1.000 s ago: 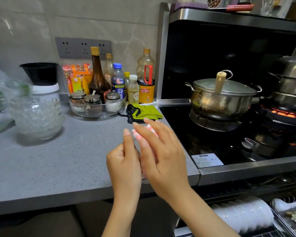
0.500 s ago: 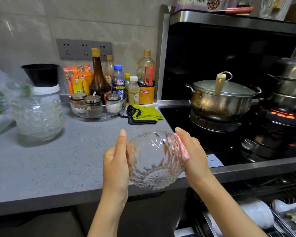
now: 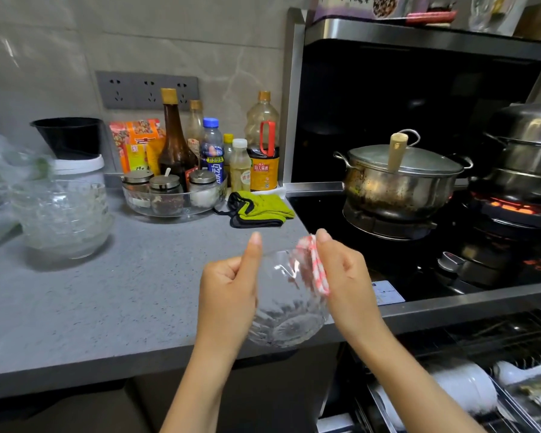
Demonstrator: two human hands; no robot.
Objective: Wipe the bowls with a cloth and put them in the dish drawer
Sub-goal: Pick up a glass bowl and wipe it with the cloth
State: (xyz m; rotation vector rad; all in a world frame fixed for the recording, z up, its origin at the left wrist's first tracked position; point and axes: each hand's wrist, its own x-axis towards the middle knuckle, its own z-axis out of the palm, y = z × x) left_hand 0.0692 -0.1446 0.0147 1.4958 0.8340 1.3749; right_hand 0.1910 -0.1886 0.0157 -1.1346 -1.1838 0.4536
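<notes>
While the bowl [image 3: 283, 323] is gripped at nine o'clock by the left hand [image 3: 228, 292], cloth [image 3: 311, 267] pinched by the right hand [image 3: 347, 276] should be swept round.

In my grip: one bowl [image 3: 288, 320], one cloth [image 3: 310, 264]. I count one bowl stack [image 3: 63, 220], three jars [image 3: 166, 192], six bottles [image 3: 175, 145], two pots [image 3: 397, 179].

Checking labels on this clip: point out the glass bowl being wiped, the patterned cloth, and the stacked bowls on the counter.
glass bowl [image 3: 288, 323], head view, faceted base.
patterned cloth [image 3: 314, 270], head view, fold at rim.
stacked bowls [image 3: 66, 220], head view, outer wall.
</notes>
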